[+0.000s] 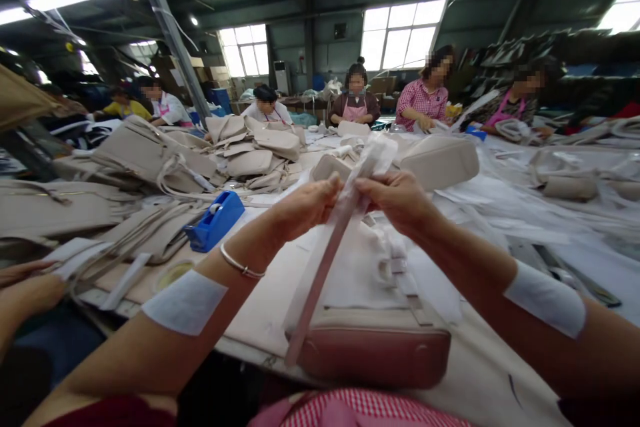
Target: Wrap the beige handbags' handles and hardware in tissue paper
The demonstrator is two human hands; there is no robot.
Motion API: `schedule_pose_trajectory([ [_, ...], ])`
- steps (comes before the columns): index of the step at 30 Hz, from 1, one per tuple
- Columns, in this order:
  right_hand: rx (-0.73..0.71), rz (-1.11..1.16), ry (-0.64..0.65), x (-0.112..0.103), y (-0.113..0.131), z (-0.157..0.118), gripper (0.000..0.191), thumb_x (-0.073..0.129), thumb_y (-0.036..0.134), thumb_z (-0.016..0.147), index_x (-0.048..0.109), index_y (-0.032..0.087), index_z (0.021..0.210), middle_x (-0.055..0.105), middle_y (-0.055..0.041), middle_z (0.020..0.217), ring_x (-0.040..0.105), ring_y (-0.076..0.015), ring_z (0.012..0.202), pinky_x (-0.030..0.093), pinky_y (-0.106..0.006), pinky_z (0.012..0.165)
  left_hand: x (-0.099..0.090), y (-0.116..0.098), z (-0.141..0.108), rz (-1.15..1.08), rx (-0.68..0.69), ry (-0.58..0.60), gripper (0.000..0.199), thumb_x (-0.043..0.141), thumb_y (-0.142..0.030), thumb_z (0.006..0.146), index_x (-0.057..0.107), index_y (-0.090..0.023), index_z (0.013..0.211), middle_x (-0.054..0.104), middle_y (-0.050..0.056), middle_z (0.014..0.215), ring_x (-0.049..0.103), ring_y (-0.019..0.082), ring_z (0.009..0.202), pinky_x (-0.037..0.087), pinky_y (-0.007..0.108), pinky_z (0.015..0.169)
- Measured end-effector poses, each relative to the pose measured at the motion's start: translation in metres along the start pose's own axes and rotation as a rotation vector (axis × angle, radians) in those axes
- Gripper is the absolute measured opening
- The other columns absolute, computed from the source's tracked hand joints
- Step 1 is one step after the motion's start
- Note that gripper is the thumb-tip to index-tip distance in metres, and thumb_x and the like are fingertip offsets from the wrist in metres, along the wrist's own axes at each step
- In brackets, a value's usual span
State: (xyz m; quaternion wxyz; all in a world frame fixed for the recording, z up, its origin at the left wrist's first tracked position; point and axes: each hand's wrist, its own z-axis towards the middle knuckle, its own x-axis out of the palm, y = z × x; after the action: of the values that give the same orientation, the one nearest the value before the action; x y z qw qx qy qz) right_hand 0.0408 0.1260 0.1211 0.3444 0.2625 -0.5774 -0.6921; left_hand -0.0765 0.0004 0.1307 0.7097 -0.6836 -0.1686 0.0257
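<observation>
Both hands meet in front of me on a long bag strap (325, 260), partly covered by thin translucent white wrapping. My left hand (307, 207) pinches it from the left, with a bangle on that wrist. From the right, my right hand (400, 197) pinches the strap near its upper end, thumb and fingers closed. The strap slants down toward me, its lower end in front of a handbag (375, 353) that lies at the table edge with its base facing me. White wrapping paper (345, 280) and a wrapped buckle strap (397, 260) lie on that bag.
A blue tape dispenser (214, 221) and a tape roll (173, 273) are at left, beside piled beige bags (145, 153). Another person's hand (30, 293) reaches in at far left. A bag (440, 160) stands behind my right hand. Several co-workers sit across the table.
</observation>
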Motion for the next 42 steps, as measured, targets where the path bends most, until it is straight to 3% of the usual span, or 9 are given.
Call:
schedule_pose_trajectory([
  [3, -0.145, -0.067, -0.187, -0.014, 0.005, 0.024, 0.022, 0.071, 0.033, 0.067, 0.067, 0.011, 0.064, 0.061, -0.0002, 0.049, 0.054, -0.0112, 0.041, 0.050, -0.024, 0.043, -0.010, 0.023, -0.026, 0.225, -0.158, 0.195, 0.040, 0.075, -0.049, 0.074, 0.072, -0.010, 0.081, 0.075, 0.014, 0.078, 0.071, 0.021, 0.074, 0.054, 0.031, 0.074],
  [6, -0.183, -0.097, -0.187, -0.011, 0.002, 0.030, 0.022, 0.070, 0.032, 0.069, 0.068, 0.011, 0.065, 0.062, -0.0008, 0.052, 0.056, -0.0121, 0.043, 0.051, -0.024, 0.044, -0.010, 0.034, -0.028, 0.210, -0.160, 0.093, 0.040, 0.074, -0.049, 0.075, 0.071, -0.009, 0.079, 0.074, 0.013, 0.073, 0.069, 0.019, 0.065, 0.055, 0.031, 0.069],
  [12, -0.154, -0.030, -0.046, -0.005, -0.001, 0.021, 0.025, 0.073, 0.036, 0.070, 0.068, 0.012, 0.072, 0.065, -0.0018, 0.060, 0.061, -0.0143, 0.053, 0.054, -0.027, 0.052, -0.001, 0.021, -0.011, 0.134, -0.106, 0.012, 0.035, 0.079, -0.041, 0.072, 0.069, -0.007, 0.075, 0.074, 0.013, 0.071, 0.070, 0.019, 0.062, 0.057, 0.034, 0.068],
  [16, 0.018, 0.094, 0.146, -0.009, -0.009, 0.003, 0.036, 0.073, 0.049, 0.074, 0.068, 0.015, 0.086, 0.070, -0.0049, 0.080, 0.067, -0.0178, 0.074, 0.054, -0.026, 0.058, -0.001, 0.016, -0.010, 0.111, 0.069, -0.079, 0.033, 0.076, -0.041, 0.076, 0.069, -0.009, 0.079, 0.074, 0.011, 0.072, 0.070, 0.020, 0.066, 0.056, 0.034, 0.070],
  [20, 0.249, 0.120, 0.387, 0.016, -0.026, -0.029, 0.045, 0.073, 0.056, 0.072, 0.067, 0.013, 0.082, 0.070, -0.0078, 0.078, 0.067, -0.0169, 0.071, 0.054, -0.029, 0.065, 0.000, 0.013, -0.005, 0.140, 0.266, -0.233, 0.031, 0.070, -0.043, 0.081, 0.072, -0.012, 0.087, 0.076, 0.009, 0.083, 0.070, 0.019, 0.077, 0.053, 0.031, 0.078],
  [26, 0.336, 0.329, 0.251, 0.055, -0.022, -0.062, 0.035, 0.072, 0.047, 0.068, 0.059, 0.015, 0.073, 0.062, 0.0003, 0.053, 0.058, -0.0137, 0.044, 0.050, -0.029, 0.050, -0.005, -0.006, -0.013, 0.006, 0.161, -0.046, 0.044, 0.072, -0.049, 0.078, 0.071, -0.012, 0.102, 0.074, 0.016, 0.105, 0.068, 0.028, 0.099, 0.053, 0.036, 0.087],
  [31, 0.486, 0.249, 0.464, 0.056, -0.017, -0.098, 0.028, 0.066, 0.040, 0.070, 0.059, 0.014, 0.062, 0.061, -0.0006, 0.054, 0.055, -0.0105, 0.043, 0.041, -0.021, 0.042, -0.017, -0.041, -0.003, -0.262, 0.057, -0.046, 0.067, 0.057, -0.066, 0.079, 0.069, -0.005, 0.105, 0.072, 0.022, 0.106, 0.066, 0.036, 0.106, 0.054, 0.048, 0.089],
  [37, 0.554, 0.100, 0.491, 0.052, -0.032, -0.133, 0.024, 0.054, 0.029, 0.076, 0.061, 0.014, 0.059, 0.056, 0.0003, 0.050, 0.050, -0.0095, 0.044, 0.036, -0.020, 0.043, -0.009, -0.077, 0.041, -0.290, 0.144, -0.178, 0.034, 0.054, -0.035, 0.091, 0.067, -0.006, 0.103, 0.075, 0.014, 0.088, 0.071, 0.027, 0.090, 0.058, 0.042, 0.083],
  [42, 0.586, 0.074, 0.449, 0.040, -0.040, -0.148, 0.025, 0.050, 0.029, 0.079, 0.062, 0.014, 0.063, 0.058, -0.0005, 0.055, 0.052, -0.0107, 0.049, 0.039, -0.021, 0.048, 0.005, -0.078, 0.064, -0.288, 0.251, -0.375, 0.014, 0.055, -0.010, 0.088, 0.068, -0.011, 0.092, 0.072, 0.005, 0.072, 0.071, 0.016, 0.071, 0.059, 0.029, 0.075],
])
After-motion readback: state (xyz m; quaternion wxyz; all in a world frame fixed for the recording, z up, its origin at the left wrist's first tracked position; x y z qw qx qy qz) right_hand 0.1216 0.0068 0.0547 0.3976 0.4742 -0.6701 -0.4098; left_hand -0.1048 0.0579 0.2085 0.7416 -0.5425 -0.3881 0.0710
